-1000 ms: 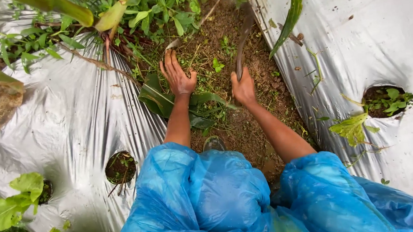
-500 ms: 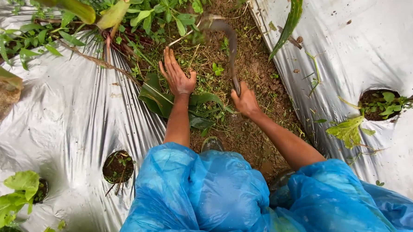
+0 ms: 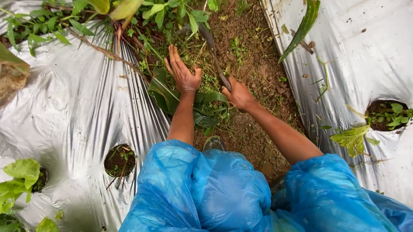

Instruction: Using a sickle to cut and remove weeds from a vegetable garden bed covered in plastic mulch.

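Nearest the viewer: blue plastic raincoat (image 3: 210,199) bunched over the knees, both bare forearms coming out of it toward the ground.

Silver plastic sheeting (image 3: 76,107) covers the bed on the left; a second silver sheet (image 3: 375,43) covers the bed on the right. A strip of bare brown soil (image 3: 255,67) runs between them. No packages, labels or signs to note.

Containers, such as they are: round planting holes cut in the sheeting. The near left hole (image 3: 119,160) holds dark soil and a few tiny sprouts. Another hole at the far left edge (image 3: 40,180) is mostly hidden by a broad-leaved seedling (image 3: 14,182). The right hole (image 3: 386,115) holds soil and a small green plant, with a pale wilted leaf (image 3: 353,139) lying just beside it.

Middle distance: left hand (image 3: 182,71) spread wide, fingers straight, palm down on weeds and the broad dark leaves (image 3: 178,96) at the furrow's edge; it grips nothing. Right hand (image 3: 239,95) closed in a fist around the handle of a sickle (image 3: 213,48), whose dark blade points away up the furrow, just right of the left hand's fingers, tip in the weeds.

Farthest: leafy green weeds (image 3: 174,6) crowding the top of the furrow; a long drooping leaf (image 3: 304,23) hangs over the right sheet; a cut brown stump (image 3: 3,90) sits at the left edge.
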